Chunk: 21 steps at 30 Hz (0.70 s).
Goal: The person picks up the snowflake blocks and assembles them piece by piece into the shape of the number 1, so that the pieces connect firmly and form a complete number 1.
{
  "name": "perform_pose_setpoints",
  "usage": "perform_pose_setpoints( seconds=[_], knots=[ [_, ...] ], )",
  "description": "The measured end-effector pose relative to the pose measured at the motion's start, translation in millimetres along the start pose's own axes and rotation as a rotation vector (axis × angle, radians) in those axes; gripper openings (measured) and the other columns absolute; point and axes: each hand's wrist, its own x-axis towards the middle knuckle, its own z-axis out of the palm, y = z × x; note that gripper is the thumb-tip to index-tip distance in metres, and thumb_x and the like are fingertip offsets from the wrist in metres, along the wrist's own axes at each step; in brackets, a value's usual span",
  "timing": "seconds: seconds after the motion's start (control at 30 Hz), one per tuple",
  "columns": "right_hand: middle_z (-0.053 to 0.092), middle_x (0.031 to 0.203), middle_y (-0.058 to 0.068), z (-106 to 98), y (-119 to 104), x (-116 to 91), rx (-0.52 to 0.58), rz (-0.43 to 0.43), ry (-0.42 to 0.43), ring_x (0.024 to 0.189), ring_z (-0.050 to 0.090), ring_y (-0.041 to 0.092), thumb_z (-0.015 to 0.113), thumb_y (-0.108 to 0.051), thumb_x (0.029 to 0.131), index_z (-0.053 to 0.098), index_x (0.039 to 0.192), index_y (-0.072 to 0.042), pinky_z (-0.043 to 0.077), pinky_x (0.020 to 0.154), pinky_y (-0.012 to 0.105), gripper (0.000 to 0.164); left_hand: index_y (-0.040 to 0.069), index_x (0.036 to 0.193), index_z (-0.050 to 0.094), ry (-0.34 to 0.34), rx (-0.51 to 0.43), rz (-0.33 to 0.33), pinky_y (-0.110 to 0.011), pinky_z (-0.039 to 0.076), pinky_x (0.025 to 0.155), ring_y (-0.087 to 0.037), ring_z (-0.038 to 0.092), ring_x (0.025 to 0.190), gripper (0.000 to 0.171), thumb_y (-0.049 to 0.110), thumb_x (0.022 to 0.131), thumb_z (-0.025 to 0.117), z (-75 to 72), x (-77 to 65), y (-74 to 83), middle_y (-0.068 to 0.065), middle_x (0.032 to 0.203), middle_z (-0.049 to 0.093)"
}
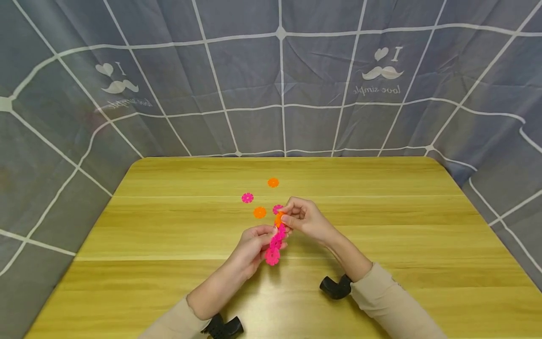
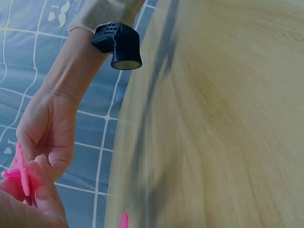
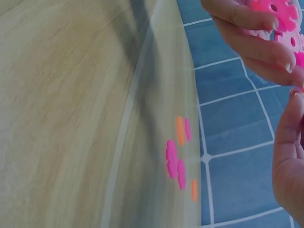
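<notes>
In the head view, my left hand (image 1: 253, 246) grips a short chain of pink notched snowflake discs (image 1: 273, 256) joined edge to edge. An orange notched disc (image 1: 279, 219) sits at the chain's far end, pinched between thumb and fingers of my right hand (image 1: 311, 220). Both hands are raised over the table and meet at the chain. From the right wrist, the pink discs (image 3: 280, 14) show behind the curled fingers of the left hand (image 3: 256, 42). The left wrist view has pink discs (image 2: 21, 171) edge-on between the hands; the orange disc is hidden there.
Loose discs lie on the wooden table (image 1: 169, 226) beyond the hands: an orange one (image 1: 273, 182) farthest off, a pink one (image 1: 247, 197) at left, another orange one (image 1: 260, 212) nearer, and a pink one (image 1: 277, 209) beside the right fingertips. A grey curtain (image 1: 254, 84) surrounds the table.
</notes>
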Motion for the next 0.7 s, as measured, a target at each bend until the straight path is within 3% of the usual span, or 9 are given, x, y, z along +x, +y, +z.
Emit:
perform_pose_setpoints(
  seconds=[0.17, 0.3, 0.47, 0.7],
  knots=[
    [0.064, 0.079, 0.007, -3, 1, -2, 0.018, 0.04, -0.003, 0.061, 0.059, 0.012, 0.052, 0.01, 0.089, 0.051, 0.097, 0.016, 0.053, 0.058, 0.023, 0.01, 0.002, 0.088, 0.06, -0.035, -0.011, -0.013, -0.02, 0.054, 0.057, -0.009, 0.066, 0.066, 0.01, 0.001, 0.093, 0.051, -2.7, 0.8, -1.2, -0.006, 0.084, 0.069],
    [0.065, 0.081, 0.005, -6, 4, -2, -0.005, 0.041, -0.009, 0.065, 0.06, 0.012, 0.056, 0.008, 0.088, 0.053, 0.098, 0.016, 0.054, 0.062, 0.024, 0.013, 0.003, 0.088, 0.06, -0.1, -0.018, -0.02, -0.021, 0.055, 0.062, -0.009, 0.066, 0.069, 0.011, 0.005, 0.094, 0.051, -7.2, 2.3, -3.1, -0.004, 0.082, 0.068],
    [0.065, 0.084, 0.002, -10, 9, -1, -0.062, 0.044, 0.006, 0.074, 0.062, 0.013, 0.06, 0.006, 0.086, 0.058, 0.098, 0.015, 0.056, 0.071, 0.033, 0.015, -0.001, 0.098, 0.058, -0.172, -0.021, -0.038, -0.02, 0.054, 0.066, -0.009, 0.066, 0.072, 0.015, 0.009, 0.097, 0.048, -13.8, 4.9, -5.3, -0.003, 0.083, 0.068],
    [0.064, 0.084, 0.002, -12, 12, -1, -0.089, 0.058, 0.01, 0.076, 0.062, 0.018, 0.061, 0.006, 0.086, 0.059, 0.099, 0.015, 0.056, 0.072, 0.036, 0.016, -0.009, 0.112, 0.052, -0.208, 0.002, -0.048, -0.021, 0.054, 0.071, -0.007, 0.065, 0.074, 0.026, 0.012, 0.099, 0.045, -18.1, 7.4, -7.4, -0.003, 0.085, 0.067]
  ],
)
